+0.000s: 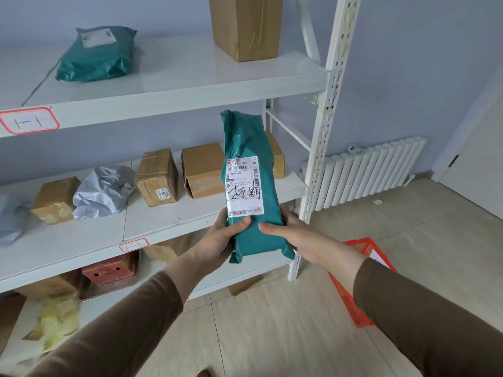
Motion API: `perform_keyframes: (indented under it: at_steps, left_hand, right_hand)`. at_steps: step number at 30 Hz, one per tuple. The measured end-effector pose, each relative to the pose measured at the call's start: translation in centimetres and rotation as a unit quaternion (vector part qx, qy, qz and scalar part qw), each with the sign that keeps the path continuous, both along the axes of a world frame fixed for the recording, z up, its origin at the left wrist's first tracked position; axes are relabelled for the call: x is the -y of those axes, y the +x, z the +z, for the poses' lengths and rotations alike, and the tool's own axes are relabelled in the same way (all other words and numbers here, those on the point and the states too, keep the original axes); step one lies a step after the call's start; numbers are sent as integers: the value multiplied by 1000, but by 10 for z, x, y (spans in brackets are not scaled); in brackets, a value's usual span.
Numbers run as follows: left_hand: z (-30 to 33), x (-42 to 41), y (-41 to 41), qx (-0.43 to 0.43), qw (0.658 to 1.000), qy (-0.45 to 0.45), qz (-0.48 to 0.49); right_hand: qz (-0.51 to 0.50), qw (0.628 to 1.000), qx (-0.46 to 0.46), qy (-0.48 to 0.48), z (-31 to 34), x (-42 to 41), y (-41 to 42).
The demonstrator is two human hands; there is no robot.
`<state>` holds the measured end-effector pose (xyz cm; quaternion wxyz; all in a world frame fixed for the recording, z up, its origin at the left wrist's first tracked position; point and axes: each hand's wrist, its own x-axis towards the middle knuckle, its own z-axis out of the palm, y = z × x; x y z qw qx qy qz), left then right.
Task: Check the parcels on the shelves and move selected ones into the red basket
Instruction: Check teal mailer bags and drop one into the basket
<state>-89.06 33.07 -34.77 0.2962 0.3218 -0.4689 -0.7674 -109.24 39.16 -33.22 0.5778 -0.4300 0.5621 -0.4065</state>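
Observation:
I hold a long green plastic parcel [251,148] upright in front of the middle shelf [81,240], its white label with handwritten marks facing me. My left hand [217,238] grips its lower left side. My right hand [302,238] grips its lower right side. The red basket [351,303] sits on the floor at the right, partly hidden behind my right forearm, with something white inside.
The top shelf [177,85] carries a green parcel [95,54] and a tall cardboard box [245,25]. Several cardboard boxes and a grey bag [103,191] lie on the middle shelf. A red box [109,273] sits on the bottom shelf. A white radiator [373,172] lines the wall.

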Motion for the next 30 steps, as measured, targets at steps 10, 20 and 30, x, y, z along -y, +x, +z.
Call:
perform_keyframes:
  at_steps: [10, 20, 30]
  left_hand:
    - [32, 3, -23, 81, 974, -208, 24]
    - [37, 9, -60, 115, 970, -210, -43]
    - [-23, -6, -128, 115, 982, -68, -135]
  right_hand:
    - [-10, 1000, 16, -5, -18, -25, -28]
    - [-67, 997, 25, 3, -16, -64, -56]
    - [-221, 971, 66, 59, -72, -89, -94]
